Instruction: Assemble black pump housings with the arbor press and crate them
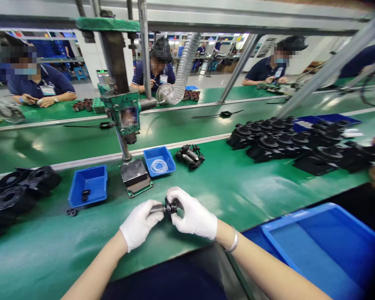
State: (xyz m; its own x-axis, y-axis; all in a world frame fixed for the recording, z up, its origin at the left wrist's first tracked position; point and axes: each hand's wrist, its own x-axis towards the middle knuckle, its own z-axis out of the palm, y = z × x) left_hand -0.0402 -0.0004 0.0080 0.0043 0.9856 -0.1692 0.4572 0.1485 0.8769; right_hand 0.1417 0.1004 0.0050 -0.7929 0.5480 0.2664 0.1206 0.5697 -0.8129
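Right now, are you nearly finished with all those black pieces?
Hard to say. A pile of black housings sits at the right, and a few more at the left; I cannot tell which are finished. In hand: left hand and right hand both grip one small black part. Similar parts wait beside the white-ring bin.

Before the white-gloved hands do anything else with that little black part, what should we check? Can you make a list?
1. Left hand has hold of the black part: ok.
2. Right hand has hold of it too: ok.
3. Both gloves on: ok.
4. Part held above the green table, not resting on it: ok.
5. White rings ready in the small blue tray: ok, some show inside.
6. The part's pieces fit together properly: cannot tell, fingers hide the join.
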